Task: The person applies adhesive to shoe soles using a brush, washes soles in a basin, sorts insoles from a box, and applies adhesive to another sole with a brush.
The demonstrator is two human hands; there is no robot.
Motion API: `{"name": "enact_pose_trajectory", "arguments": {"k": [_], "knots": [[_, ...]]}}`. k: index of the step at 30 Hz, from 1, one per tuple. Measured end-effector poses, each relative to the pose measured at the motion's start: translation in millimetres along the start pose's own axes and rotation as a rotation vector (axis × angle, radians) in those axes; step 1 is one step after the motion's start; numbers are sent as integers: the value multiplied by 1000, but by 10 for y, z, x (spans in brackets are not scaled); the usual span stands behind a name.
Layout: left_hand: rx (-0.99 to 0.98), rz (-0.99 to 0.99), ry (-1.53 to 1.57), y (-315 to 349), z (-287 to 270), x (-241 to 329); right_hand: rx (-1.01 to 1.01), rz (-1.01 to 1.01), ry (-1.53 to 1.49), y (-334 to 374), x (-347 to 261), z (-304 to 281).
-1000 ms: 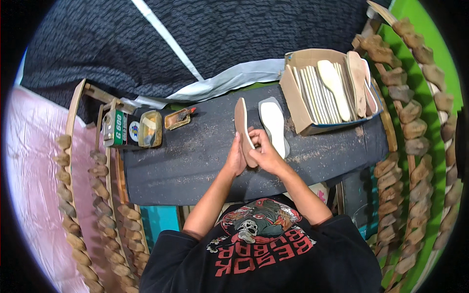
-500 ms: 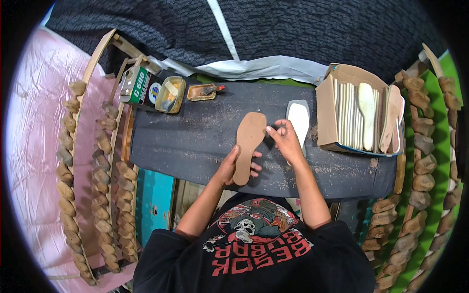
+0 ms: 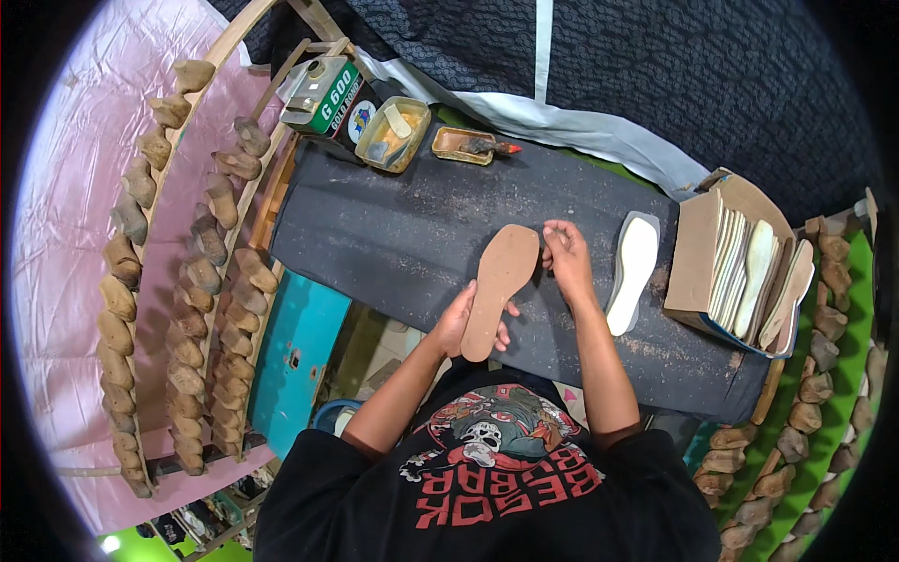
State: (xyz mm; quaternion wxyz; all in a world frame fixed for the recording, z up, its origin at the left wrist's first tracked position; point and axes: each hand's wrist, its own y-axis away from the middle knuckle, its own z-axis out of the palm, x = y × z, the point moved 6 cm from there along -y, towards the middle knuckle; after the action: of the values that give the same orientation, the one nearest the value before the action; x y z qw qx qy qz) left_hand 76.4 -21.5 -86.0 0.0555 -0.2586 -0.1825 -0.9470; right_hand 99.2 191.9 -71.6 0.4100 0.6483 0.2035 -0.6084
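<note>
a patterned black curtain (image 3: 637, 75) hangs behind a cloth-covered workbench (image 3: 393, 253), wooden shoe-last racks (image 3: 229, 39) at either side, pink sheeting (image 3: 75, 244) left, green wall (image 3: 843, 377) right.

The brown insole (image 3: 501, 288) looks matt and smooth.

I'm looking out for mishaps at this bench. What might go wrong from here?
The brown sole piece is held only by the left hand, near its narrow end, so it might tip or slip; the right hand seems just off its edge.
Crumbs on the dark cloth could stick to the white sole piece lying there.
The packed cardboard box sits near the table's right end, so a bump might spill it.
</note>
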Motion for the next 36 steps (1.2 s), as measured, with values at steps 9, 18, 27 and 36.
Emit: {"name": "enact_pose_trajectory", "arguments": {"k": [9,18,27,36], "knots": [[-73,77,-3,225,-578,562,-109,246,-274,-1142,181,669],[-96,94,100,618,-1183,1270,106,-54,-182,-1757,-31,987],[-149,54,152,520,-1411,1501,157,-304,227,-1818,-335,1372],[-213,29,127,369,-1377,1617,319,-371,704,-1534,-797,1224]]}}
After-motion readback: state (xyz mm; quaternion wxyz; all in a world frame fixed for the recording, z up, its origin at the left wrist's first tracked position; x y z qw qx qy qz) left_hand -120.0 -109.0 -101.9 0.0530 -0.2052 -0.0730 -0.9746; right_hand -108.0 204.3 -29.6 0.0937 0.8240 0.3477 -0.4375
